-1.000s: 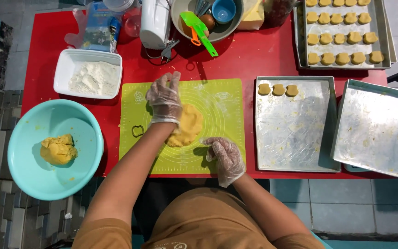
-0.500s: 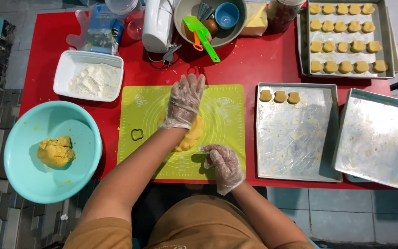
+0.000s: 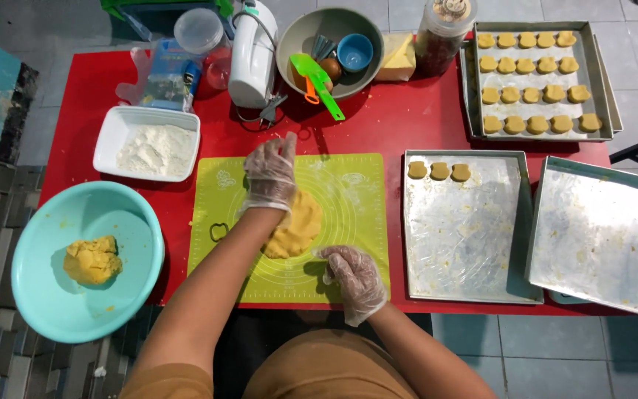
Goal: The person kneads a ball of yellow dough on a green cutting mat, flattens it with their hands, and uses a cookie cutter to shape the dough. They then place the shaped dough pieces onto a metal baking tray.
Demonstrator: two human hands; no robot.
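Left hand [image 3: 269, 174]: gloved, fingers spread flat, palm down over the top left edge of the dough, fingertips reaching past it toward the mat's far edge.
Right hand [image 3: 354, 279]: gloved, fingers loosely curled, resting on the mat near its front edge, just right of the dough; whether it touches the dough I cannot tell.
Dough [image 3: 297, 225]: flattened yellow slab near the middle of the mat, partly hidden by the left wrist.
Mat [image 3: 356, 199]: green, lying on the red table [image 3: 400, 125].
Cutter [image 3: 218, 232]: small outline shape on the mat's left side, apart from both hands.
Bowl [image 3: 123, 222]: turquoise, left of the mat, holding a lump of yellow dough.
Flour dish [image 3: 108, 144]: white, behind the bowl, well filled.
Near tray [image 3: 467, 244]: right of the mat, three cut cookies [image 3: 439, 171] in its far corner.
Far tray [image 3: 533, 129]: rows of cut cookies.
Empty tray [image 3: 607, 236]: overlapping the near tray's right edge.
Behind the mat: a white mixer [image 3: 249, 55] and a grey bowl [image 3: 293, 37] of tools.
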